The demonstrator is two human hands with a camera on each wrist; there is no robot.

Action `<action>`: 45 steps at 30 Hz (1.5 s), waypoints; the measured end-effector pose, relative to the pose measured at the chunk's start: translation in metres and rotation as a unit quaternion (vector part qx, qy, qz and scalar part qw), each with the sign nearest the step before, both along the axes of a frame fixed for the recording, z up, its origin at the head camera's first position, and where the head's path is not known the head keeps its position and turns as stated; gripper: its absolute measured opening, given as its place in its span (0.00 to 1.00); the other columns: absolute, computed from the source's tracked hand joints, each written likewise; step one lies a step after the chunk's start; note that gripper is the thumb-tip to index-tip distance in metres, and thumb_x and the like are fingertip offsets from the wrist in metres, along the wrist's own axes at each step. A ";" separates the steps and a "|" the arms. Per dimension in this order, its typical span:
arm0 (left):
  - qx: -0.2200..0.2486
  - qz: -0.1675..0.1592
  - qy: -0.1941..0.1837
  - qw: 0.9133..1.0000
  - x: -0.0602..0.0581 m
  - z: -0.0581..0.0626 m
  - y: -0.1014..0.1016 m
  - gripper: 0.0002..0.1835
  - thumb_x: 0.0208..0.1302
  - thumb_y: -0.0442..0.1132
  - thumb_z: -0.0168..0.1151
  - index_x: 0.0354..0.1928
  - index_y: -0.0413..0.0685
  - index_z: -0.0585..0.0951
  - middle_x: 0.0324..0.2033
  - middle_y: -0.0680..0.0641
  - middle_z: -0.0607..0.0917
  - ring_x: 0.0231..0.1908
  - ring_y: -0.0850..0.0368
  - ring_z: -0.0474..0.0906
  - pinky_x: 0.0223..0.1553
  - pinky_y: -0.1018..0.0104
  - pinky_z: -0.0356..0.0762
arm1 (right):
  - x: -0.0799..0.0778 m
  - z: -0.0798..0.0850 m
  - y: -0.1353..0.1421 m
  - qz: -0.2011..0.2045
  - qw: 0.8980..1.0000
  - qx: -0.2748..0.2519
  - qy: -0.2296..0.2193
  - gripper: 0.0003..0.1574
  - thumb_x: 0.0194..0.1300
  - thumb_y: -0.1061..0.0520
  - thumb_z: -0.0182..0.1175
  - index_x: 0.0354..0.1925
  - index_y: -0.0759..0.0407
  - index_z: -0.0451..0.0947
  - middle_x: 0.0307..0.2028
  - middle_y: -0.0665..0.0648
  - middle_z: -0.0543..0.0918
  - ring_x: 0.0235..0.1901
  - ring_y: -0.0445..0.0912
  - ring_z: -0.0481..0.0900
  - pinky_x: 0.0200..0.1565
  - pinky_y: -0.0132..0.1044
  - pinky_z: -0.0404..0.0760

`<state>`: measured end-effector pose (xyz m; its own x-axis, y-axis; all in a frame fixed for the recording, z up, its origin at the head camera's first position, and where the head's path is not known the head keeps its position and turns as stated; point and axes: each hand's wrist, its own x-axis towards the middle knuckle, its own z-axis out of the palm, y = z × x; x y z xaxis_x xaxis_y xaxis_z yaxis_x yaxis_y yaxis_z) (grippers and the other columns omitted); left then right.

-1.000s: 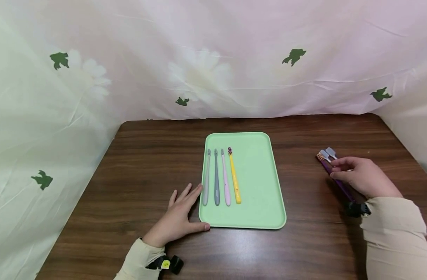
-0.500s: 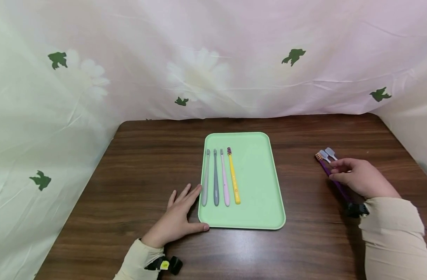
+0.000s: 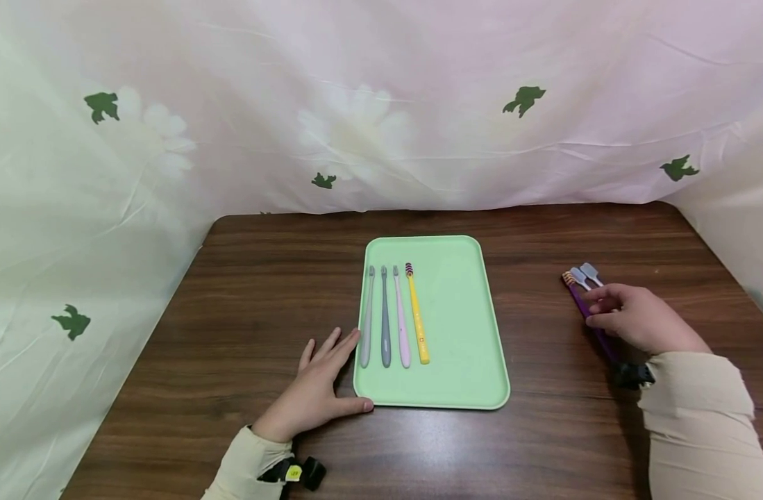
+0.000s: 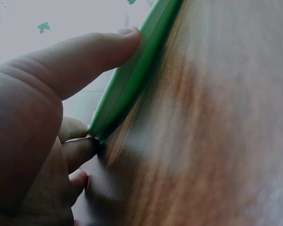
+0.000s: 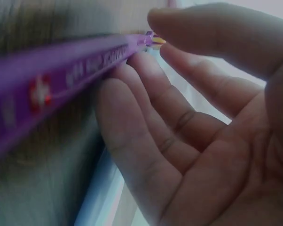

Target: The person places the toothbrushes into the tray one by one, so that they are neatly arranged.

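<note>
A light green tray (image 3: 459, 326) lies mid-table with several toothbrushes side by side along its left part. My left hand (image 3: 312, 397) rests at its lower left corner, fingers spread, the thumb (image 4: 127, 44) on the near rim and a fingertip at the left side. Over on the right, my right hand (image 3: 646, 321) pinches a purple toothbrush (image 3: 578, 301) between thumb and fingertips. Yellowish bristles show at its far end, and its handle (image 5: 61, 77) bears a white cross on red. Two pale blue toothbrush heads (image 3: 589, 271) lie beside it, their handles hidden behind the hand.
On the tray lie a light grey toothbrush (image 3: 366, 326), a darker grey toothbrush (image 3: 385, 330), a pink toothbrush (image 3: 403, 330) and a yellow toothbrush (image 3: 419, 323). A patterned curtain (image 3: 381, 125) hangs behind the dark wooden table (image 3: 262, 292).
My right hand has shifted slightly left, and the purple toothbrush has swung a little left, away from the pale blue ones. My left hand and the tray have stayed put.
</note>
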<state>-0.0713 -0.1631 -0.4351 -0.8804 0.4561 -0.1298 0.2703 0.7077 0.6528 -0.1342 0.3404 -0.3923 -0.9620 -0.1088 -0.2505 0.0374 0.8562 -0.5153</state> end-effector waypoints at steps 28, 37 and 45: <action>-0.003 0.002 -0.002 1.000 -0.001 -0.002 0.001 0.60 0.52 0.63 0.75 0.80 0.50 0.53 0.77 0.50 0.59 0.78 0.48 0.40 0.72 0.42 0.24 | -0.003 -0.008 -0.008 -0.016 0.999 0.003 -0.048 0.29 0.62 0.56 0.66 0.54 0.76 0.74 0.36 0.65 0.82 0.32 0.51 0.77 0.30 0.39 0.74; -0.001 0.000 0.003 1.000 -0.001 -0.003 0.001 0.60 0.52 0.63 0.74 0.80 0.51 0.53 0.77 0.51 0.58 0.78 0.49 0.40 0.72 0.42 0.24 | 0.000 0.001 -0.013 -0.043 0.999 -0.014 -0.008 0.30 0.66 0.52 0.65 0.55 0.74 0.74 0.35 0.62 0.80 0.34 0.51 0.75 0.30 0.38 0.73; 0.006 0.000 0.002 1.000 -0.001 -0.002 0.000 0.60 0.52 0.62 0.75 0.80 0.50 0.53 0.77 0.51 0.58 0.78 0.49 0.40 0.72 0.42 0.23 | 0.001 0.006 -0.026 -0.059 0.997 -0.041 0.022 0.31 0.68 0.49 0.65 0.58 0.71 0.74 0.39 0.62 0.84 0.34 0.48 0.80 0.34 0.37 0.76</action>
